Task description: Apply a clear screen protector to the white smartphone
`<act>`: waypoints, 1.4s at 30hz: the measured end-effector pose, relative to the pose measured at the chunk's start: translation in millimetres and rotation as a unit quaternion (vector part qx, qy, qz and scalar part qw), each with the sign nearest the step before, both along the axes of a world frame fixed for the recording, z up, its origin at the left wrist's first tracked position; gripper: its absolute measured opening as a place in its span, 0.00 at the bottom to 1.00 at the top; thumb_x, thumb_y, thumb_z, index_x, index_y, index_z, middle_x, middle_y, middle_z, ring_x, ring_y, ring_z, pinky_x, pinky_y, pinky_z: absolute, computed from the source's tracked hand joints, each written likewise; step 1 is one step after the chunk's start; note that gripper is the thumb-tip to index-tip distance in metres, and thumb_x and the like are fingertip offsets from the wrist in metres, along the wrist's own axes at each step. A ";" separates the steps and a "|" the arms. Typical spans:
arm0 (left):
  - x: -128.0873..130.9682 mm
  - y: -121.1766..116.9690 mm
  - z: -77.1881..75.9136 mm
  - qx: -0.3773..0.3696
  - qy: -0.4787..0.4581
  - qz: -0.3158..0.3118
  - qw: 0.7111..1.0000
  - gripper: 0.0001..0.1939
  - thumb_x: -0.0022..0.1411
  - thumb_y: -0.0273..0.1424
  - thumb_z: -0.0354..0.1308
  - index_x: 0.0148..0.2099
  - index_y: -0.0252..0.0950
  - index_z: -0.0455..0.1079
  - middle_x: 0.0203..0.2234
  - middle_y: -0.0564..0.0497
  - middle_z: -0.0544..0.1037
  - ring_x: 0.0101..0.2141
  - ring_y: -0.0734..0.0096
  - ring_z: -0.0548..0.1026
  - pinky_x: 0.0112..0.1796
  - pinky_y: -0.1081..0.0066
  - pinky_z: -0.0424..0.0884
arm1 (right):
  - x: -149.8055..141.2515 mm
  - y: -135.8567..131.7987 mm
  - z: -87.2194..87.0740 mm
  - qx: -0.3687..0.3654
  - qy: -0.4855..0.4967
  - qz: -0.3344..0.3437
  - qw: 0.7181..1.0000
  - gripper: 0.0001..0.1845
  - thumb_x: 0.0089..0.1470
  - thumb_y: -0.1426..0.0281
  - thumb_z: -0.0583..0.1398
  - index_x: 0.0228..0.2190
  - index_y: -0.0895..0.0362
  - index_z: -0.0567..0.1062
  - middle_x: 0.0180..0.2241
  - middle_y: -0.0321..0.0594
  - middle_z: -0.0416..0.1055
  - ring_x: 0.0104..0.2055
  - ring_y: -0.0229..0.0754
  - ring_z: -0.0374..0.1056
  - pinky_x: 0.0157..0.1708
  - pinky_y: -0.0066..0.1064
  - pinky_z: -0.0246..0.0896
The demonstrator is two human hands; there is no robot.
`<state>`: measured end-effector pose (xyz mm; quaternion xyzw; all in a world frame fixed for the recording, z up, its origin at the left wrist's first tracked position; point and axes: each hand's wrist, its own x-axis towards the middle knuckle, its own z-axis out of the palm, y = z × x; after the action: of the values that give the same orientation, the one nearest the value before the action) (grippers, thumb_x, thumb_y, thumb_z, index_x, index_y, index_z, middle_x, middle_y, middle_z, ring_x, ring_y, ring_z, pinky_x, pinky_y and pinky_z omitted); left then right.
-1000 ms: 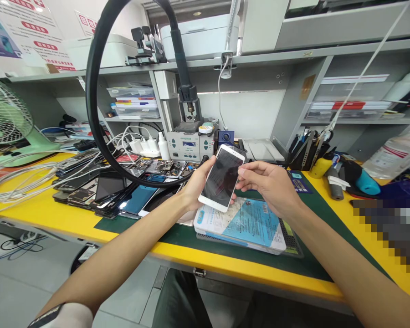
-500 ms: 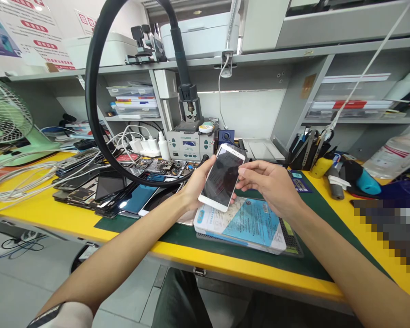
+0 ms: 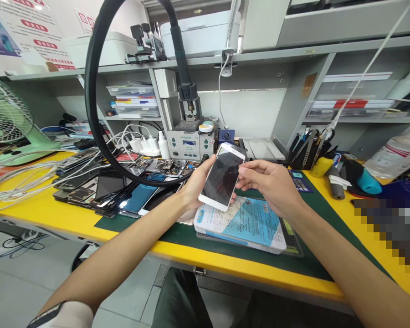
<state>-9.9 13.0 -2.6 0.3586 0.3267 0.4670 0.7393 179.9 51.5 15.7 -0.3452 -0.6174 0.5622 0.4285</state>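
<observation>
A white-framed smartphone with a dark glass screen was held up above the far left part of a flat white-and-blue printed box, itself set on a dark green mat. The phone was gripped along its left side by the left hand, closed around it with some fingertips showing at the right edge, so it was apparently supported from behind. It was tilted with its screen turned up towards the wearer, seemingly so that the glass could be seen and the right edge left within reach. At that edge the right hand was poised, its thumb and forefinger brought close together; whether anything was pinched there, or the frame touched, cannot be told.

On the box, a small blue logo, fine print and a barcode were shown, but no words could be made out. The brand on the grey soldering or hot-air station was too small to be read. Chinese characters were printed on the white poster with red headings, too blurred to be transcribed. Red stripes were borne by the clear plastic bottle, its lettering illegible.
</observation>
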 end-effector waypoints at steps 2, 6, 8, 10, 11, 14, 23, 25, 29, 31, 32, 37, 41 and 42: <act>-0.3 0.3 -0.6 0.002 -0.004 -0.005 1.000 0.40 0.72 0.55 0.35 0.57 0.27 0.73 0.36 0.36 0.82 0.35 0.50 0.82 0.39 0.55 0.77 | 0.3 0.0 -0.1 0.000 0.003 0.000 1.000 0.15 0.48 0.64 0.73 0.34 0.60 0.81 0.26 0.42 0.79 0.28 0.42 0.77 0.29 0.29 0.73; -1.2 1.1 -2.3 0.012 -0.015 -0.013 1.000 0.39 0.72 0.55 0.36 0.58 0.28 0.73 0.35 0.37 0.83 0.30 0.54 0.81 0.38 0.55 0.76 | 0.3 -0.9 0.1 -0.003 0.008 -0.001 1.000 0.15 0.48 0.64 0.73 0.34 0.60 0.81 0.26 0.42 0.79 0.27 0.42 0.77 0.28 0.29 0.73; -1.8 1.5 -3.0 0.014 -0.014 -0.014 1.000 0.39 0.72 0.55 0.36 0.58 0.29 0.73 0.35 0.37 0.83 0.28 0.56 0.80 0.37 0.55 0.76 | 0.3 -1.5 0.6 -0.006 0.006 0.000 1.000 0.14 0.48 0.64 0.73 0.34 0.60 0.81 0.26 0.42 0.79 0.28 0.41 0.77 0.28 0.29 0.73; -2.6 2.0 -3.7 0.013 -0.015 -0.016 1.000 0.39 0.72 0.55 0.36 0.59 0.28 0.73 0.36 0.37 0.83 0.28 0.56 0.80 0.38 0.55 0.76 | 0.4 -1.7 1.0 -0.006 0.003 0.001 1.000 0.14 0.48 0.64 0.73 0.34 0.60 0.81 0.26 0.42 0.79 0.28 0.42 0.77 0.29 0.29 0.73; -3.0 2.2 -4.1 0.013 -0.017 -0.019 1.000 0.39 0.72 0.55 0.36 0.59 0.28 0.73 0.36 0.37 0.83 0.28 0.56 0.80 0.38 0.55 0.76 | 0.5 -1.5 1.1 -0.004 0.002 0.001 1.000 0.15 0.48 0.64 0.73 0.34 0.60 0.81 0.26 0.42 0.79 0.28 0.42 0.77 0.29 0.30 0.73; -3.9 2.6 -4.9 0.014 -0.026 -0.025 0.999 0.39 0.72 0.56 0.37 0.60 0.29 0.72 0.37 0.36 0.83 0.31 0.54 0.81 0.39 0.54 0.76 | 0.9 -0.4 1.0 0.001 0.002 0.003 1.000 0.16 0.48 0.62 0.74 0.34 0.60 0.81 0.27 0.42 0.79 0.28 0.42 0.77 0.29 0.31 0.73; -2.6 1.7 -4.1 0.004 -0.014 -0.016 1.000 0.39 0.71 0.56 0.37 0.60 0.29 0.72 0.38 0.36 0.82 0.34 0.51 0.81 0.40 0.52 0.76 | 1.4 -0.3 0.9 0.000 -0.005 0.006 1.000 0.17 0.48 0.61 0.74 0.35 0.60 0.81 0.27 0.42 0.79 0.29 0.42 0.77 0.30 0.30 0.73; -2.5 1.7 -3.8 0.002 -0.012 -0.017 1.000 0.40 0.71 0.56 0.36 0.60 0.29 0.72 0.37 0.36 0.82 0.32 0.52 0.81 0.40 0.52 0.76 | 1.3 0.0 0.9 0.001 -0.002 0.006 1.000 0.17 0.48 0.61 0.74 0.35 0.60 0.81 0.27 0.42 0.79 0.29 0.42 0.77 0.30 0.30 0.73; -2.4 1.8 -3.1 0.000 -0.018 -0.018 1.000 0.39 0.71 0.56 0.37 0.60 0.29 0.72 0.38 0.36 0.82 0.35 0.50 0.82 0.40 0.53 0.76 | 0.7 0.3 0.8 0.002 -0.001 0.004 1.000 0.17 0.47 0.61 0.74 0.35 0.59 0.81 0.27 0.42 0.79 0.28 0.42 0.77 0.30 0.31 0.73; -2.4 1.8 -2.8 0.001 -0.019 -0.017 1.000 0.39 0.72 0.56 0.37 0.60 0.29 0.72 0.38 0.36 0.82 0.35 0.49 0.82 0.40 0.53 0.76 | 0.5 0.0 0.9 0.000 -0.001 0.002 1.000 0.17 0.47 0.61 0.74 0.34 0.59 0.81 0.27 0.42 0.79 0.28 0.42 0.77 0.29 0.31 0.73; -2.3 1.7 -2.7 0.001 -0.017 -0.016 1.000 0.39 0.72 0.55 0.37 0.59 0.29 0.73 0.38 0.36 0.82 0.34 0.50 0.82 0.40 0.53 0.76 | 0.4 -0.3 1.0 -0.001 -0.001 0.002 1.000 0.18 0.46 0.61 0.74 0.34 0.59 0.81 0.27 0.42 0.79 0.28 0.42 0.77 0.29 0.31 0.73; -2.6 2.1 -3.0 0.004 -0.017 -0.017 1.000 0.39 0.72 0.56 0.37 0.59 0.29 0.73 0.38 0.36 0.82 0.34 0.50 0.82 0.39 0.52 0.76 | 0.7 -1.5 1.6 -0.001 -0.002 0.004 1.000 0.17 0.47 0.61 0.74 0.35 0.59 0.81 0.27 0.42 0.79 0.29 0.42 0.77 0.30 0.32 0.73; -3.3 3.2 -4.6 0.008 -0.018 -0.020 1.000 0.39 0.72 0.56 0.37 0.59 0.29 0.73 0.37 0.36 0.82 0.35 0.50 0.81 0.39 0.54 0.76 | 0.7 -1.6 1.8 0.000 0.003 0.001 1.000 0.17 0.46 0.61 0.74 0.34 0.59 0.81 0.26 0.42 0.79 0.28 0.42 0.77 0.30 0.32 0.73; -3.3 3.5 -4.8 0.012 -0.015 -0.020 1.000 0.39 0.71 0.56 0.38 0.59 0.29 0.73 0.37 0.37 0.82 0.33 0.51 0.81 0.38 0.55 0.76 | 0.7 -1.6 1.7 -0.001 0.003 0.002 1.000 0.17 0.46 0.61 0.74 0.34 0.59 0.81 0.26 0.42 0.79 0.28 0.42 0.77 0.30 0.32 0.73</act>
<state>-13.2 16.5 -7.5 0.3666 0.3026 0.4613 0.7491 180.6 49.9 17.4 -0.3429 -0.6165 0.5641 0.4291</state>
